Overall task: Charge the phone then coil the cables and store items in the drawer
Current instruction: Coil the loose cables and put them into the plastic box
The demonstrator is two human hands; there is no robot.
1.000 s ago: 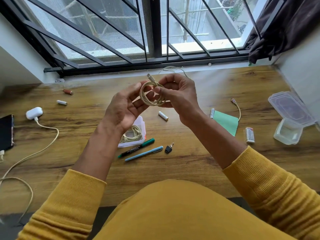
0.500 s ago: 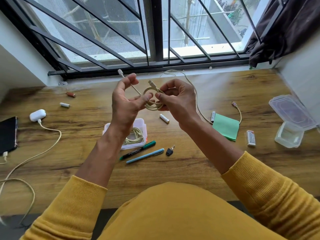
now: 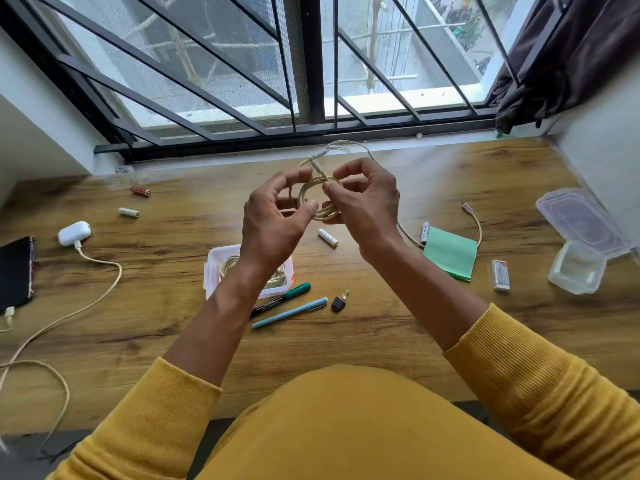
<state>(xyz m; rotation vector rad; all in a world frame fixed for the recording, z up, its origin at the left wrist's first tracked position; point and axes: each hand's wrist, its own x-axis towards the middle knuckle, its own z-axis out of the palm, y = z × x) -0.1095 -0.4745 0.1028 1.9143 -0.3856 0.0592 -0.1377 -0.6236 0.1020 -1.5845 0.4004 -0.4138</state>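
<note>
While both hands hover above the wooden surface [image 3: 398,327], a cream cable [image 3: 313,199] sits between them wound into a small coil. The right hand [image 3: 367,206] pinches the coil at its upper edge with thumb and forefinger, its other fingers curled. The left hand [image 3: 273,220] is half open, its thumb tip touching the coil's side and its fingers loosely bent behind it. From the coil, the cable's free length trails down past the right wrist to a green paper [image 3: 450,252], its plug end [image 3: 465,206] lying beyond. Below the left wrist, a clear box [image 3: 214,268] holds another coiled cable. At the far left, a phone [image 3: 15,271] lies plugged into a white charger [image 3: 73,233] by a long cable [image 3: 100,296].
</note>
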